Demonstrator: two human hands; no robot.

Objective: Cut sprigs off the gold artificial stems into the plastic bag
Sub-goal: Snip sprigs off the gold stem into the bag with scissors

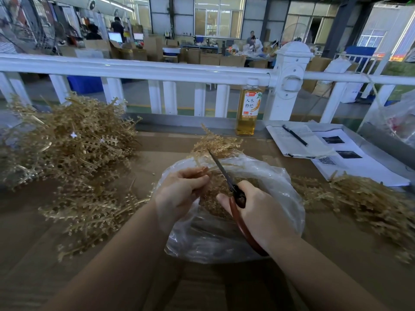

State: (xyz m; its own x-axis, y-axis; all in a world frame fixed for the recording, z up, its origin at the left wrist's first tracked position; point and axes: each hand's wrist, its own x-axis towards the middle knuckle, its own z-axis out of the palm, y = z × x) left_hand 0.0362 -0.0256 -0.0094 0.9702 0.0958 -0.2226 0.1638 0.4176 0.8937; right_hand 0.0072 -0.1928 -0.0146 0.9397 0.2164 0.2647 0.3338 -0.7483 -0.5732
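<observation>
Left grip pinches stem over bag.

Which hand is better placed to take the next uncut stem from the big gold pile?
Probably the left hand: the big pile lies on its side, and it only pinches the current stem. The right hand grips the scissors.

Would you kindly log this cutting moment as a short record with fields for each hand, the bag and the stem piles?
left hand: left hand pinches a gold stem over the bag
right hand: right hand grips red-handled scissors, blades at the stem
bag: plastic bag open on the table, cut sprigs inside
piles: gold stems left and right
nearby: bottle, papers, pen
</observation>
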